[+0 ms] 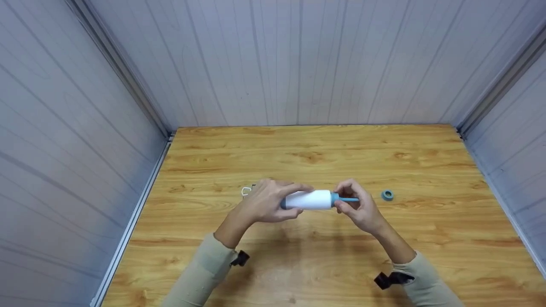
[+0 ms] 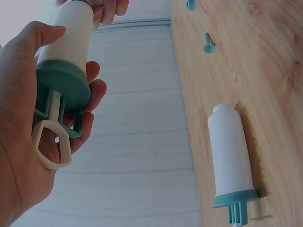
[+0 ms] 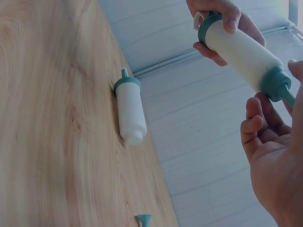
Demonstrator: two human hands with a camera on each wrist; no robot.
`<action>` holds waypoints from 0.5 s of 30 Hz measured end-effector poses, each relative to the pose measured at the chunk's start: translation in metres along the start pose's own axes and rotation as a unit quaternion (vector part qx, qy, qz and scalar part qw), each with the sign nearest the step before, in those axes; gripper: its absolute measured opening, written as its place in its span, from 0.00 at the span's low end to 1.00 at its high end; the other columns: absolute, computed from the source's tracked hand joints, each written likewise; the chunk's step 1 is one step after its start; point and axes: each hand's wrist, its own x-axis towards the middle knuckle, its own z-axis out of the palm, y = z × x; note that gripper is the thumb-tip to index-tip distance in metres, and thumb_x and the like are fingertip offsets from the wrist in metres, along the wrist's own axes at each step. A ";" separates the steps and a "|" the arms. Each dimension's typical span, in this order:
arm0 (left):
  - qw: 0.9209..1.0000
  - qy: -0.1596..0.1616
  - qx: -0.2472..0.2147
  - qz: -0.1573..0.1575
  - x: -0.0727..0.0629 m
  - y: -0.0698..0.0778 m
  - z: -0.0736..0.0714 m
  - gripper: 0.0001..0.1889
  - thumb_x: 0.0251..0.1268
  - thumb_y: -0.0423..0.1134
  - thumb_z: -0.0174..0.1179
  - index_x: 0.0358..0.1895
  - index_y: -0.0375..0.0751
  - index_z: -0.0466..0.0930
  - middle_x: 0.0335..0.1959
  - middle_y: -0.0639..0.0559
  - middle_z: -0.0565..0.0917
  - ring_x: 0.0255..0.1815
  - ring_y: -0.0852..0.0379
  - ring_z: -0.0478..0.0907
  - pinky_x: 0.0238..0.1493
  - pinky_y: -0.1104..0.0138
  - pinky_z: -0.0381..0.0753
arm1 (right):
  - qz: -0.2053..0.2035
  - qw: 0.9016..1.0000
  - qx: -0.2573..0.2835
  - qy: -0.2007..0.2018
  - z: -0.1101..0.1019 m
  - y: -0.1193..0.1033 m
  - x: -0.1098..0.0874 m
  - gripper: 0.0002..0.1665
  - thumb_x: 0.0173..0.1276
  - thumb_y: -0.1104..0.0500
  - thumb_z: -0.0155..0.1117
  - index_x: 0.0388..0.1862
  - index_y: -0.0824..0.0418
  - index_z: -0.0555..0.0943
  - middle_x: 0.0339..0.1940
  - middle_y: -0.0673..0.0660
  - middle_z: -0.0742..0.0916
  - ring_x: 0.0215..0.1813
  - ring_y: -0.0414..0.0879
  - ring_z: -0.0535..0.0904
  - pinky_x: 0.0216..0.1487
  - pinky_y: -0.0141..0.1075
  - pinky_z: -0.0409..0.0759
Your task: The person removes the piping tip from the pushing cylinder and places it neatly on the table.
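A white pastry syringe point(image 1: 313, 199) with teal fittings is held level above the table. My left hand point(image 1: 266, 200) grips it round its teal flanged end point(image 2: 64, 85), where a white plunger ring point(image 2: 52, 144) hangs by the palm. At the opposite end, my right hand point(image 1: 358, 207) pinches the teal nozzle collar point(image 3: 274, 84) between thumb and fingers; the slim nozzle point(image 1: 349, 199) points into that palm. A second white syringe point(image 2: 230, 149) lies on the table in both wrist views, largely hidden in the head view.
A teal ring point(image 1: 387, 195) lies on the wooden table point(image 1: 311, 157) right of my right hand. Another small teal nozzle point(image 2: 209, 45) rests near the second syringe's tip. Pale panels point(image 1: 273, 64) wall the table at the back and both sides.
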 end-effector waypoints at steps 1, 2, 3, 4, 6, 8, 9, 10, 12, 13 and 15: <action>1.000 -0.001 -0.001 -0.001 0.000 0.000 0.000 0.26 0.71 0.52 0.69 0.71 0.55 0.85 0.45 0.45 0.97 0.21 0.58 0.77 0.27 0.68 0.75 | -0.001 1.000 -0.001 -0.001 0.000 0.000 0.000 0.15 0.74 0.83 0.56 0.56 0.79 0.72 0.49 0.43 0.86 0.43 0.32 0.82 0.41 0.28 0.85; 1.000 -0.001 -0.001 -0.002 0.000 0.000 0.000 0.26 0.71 0.52 0.69 0.71 0.55 0.85 0.45 0.45 0.97 0.21 0.58 0.77 0.27 0.68 0.75 | -0.003 1.000 -0.002 -0.002 0.000 -0.001 0.000 0.15 0.74 0.84 0.56 0.56 0.79 0.72 0.47 0.43 0.86 0.42 0.32 0.82 0.40 0.29 0.85; 1.000 -0.002 0.001 -0.002 0.000 0.000 0.000 0.26 0.71 0.52 0.69 0.71 0.55 0.85 0.45 0.45 0.97 0.21 0.58 0.77 0.27 0.68 0.75 | -0.004 1.000 -0.003 -0.003 0.000 -0.001 0.001 0.14 0.74 0.84 0.56 0.56 0.79 0.72 0.46 0.42 0.86 0.41 0.32 0.81 0.39 0.29 0.84; 1.000 -0.003 0.002 -0.003 0.000 0.001 0.000 0.26 0.71 0.53 0.69 0.71 0.55 0.85 0.45 0.45 0.97 0.21 0.58 0.77 0.27 0.68 0.75 | -0.005 1.000 -0.003 -0.004 0.000 -0.001 0.001 0.14 0.74 0.84 0.56 0.56 0.79 0.72 0.46 0.42 0.86 0.41 0.31 0.81 0.39 0.29 0.84; 1.000 -0.005 0.003 -0.006 0.000 0.001 0.000 0.26 0.71 0.53 0.69 0.71 0.55 0.85 0.44 0.45 0.97 0.21 0.59 0.76 0.27 0.68 0.75 | -0.007 1.000 -0.001 -0.004 0.000 -0.001 0.001 0.14 0.74 0.84 0.56 0.56 0.79 0.72 0.46 0.42 0.86 0.41 0.31 0.81 0.38 0.30 0.83; 1.000 -0.006 0.002 -0.008 0.000 0.001 0.000 0.26 0.71 0.53 0.69 0.71 0.55 0.85 0.44 0.45 0.97 0.21 0.59 0.75 0.27 0.68 0.74 | -0.009 1.000 0.000 -0.003 0.000 -0.001 0.001 0.14 0.73 0.84 0.56 0.56 0.79 0.72 0.45 0.42 0.86 0.41 0.31 0.80 0.39 0.28 0.83; 1.000 -0.006 0.001 -0.009 0.000 0.001 0.001 0.27 0.71 0.53 0.69 0.71 0.55 0.85 0.44 0.45 0.97 0.20 0.59 0.74 0.27 0.69 0.73 | -0.011 1.000 0.002 -0.003 0.000 -0.002 0.001 0.14 0.73 0.84 0.56 0.56 0.79 0.72 0.45 0.42 0.86 0.41 0.31 0.81 0.39 0.28 0.83; 1.000 -0.005 0.001 -0.010 0.000 0.000 0.001 0.27 0.71 0.52 0.69 0.71 0.55 0.85 0.44 0.45 0.97 0.20 0.60 0.73 0.27 0.69 0.72 | -0.015 1.000 0.003 -0.002 0.000 -0.001 0.001 0.15 0.73 0.84 0.56 0.56 0.80 0.72 0.46 0.42 0.86 0.41 0.31 0.81 0.40 0.27 0.83; 1.000 -0.002 -0.001 -0.010 0.000 0.000 0.001 0.26 0.70 0.52 0.69 0.71 0.55 0.86 0.43 0.45 0.96 0.20 0.60 0.72 0.26 0.70 0.71 | -0.024 1.000 0.001 0.000 0.001 -0.001 0.002 0.16 0.71 0.85 0.57 0.55 0.80 0.73 0.47 0.42 0.87 0.43 0.32 0.82 0.42 0.26 0.84; 1.000 0.001 0.000 -0.009 0.000 0.000 0.002 0.26 0.70 0.52 0.69 0.70 0.55 0.86 0.42 0.46 0.96 0.20 0.61 0.72 0.26 0.69 0.71 | -0.029 1.000 -0.001 0.000 0.001 -0.001 0.002 0.16 0.71 0.85 0.58 0.55 0.80 0.73 0.48 0.42 0.87 0.45 0.32 0.82 0.44 0.25 0.85; 1.000 0.005 0.001 -0.008 0.000 0.000 0.002 0.26 0.69 0.51 0.70 0.70 0.54 0.86 0.42 0.46 0.96 0.20 0.61 0.73 0.26 0.69 0.73 | -0.038 0.999 -0.005 0.001 0.001 0.000 0.002 0.18 0.69 0.86 0.59 0.55 0.80 0.74 0.50 0.42 0.88 0.48 0.33 0.84 0.48 0.26 0.87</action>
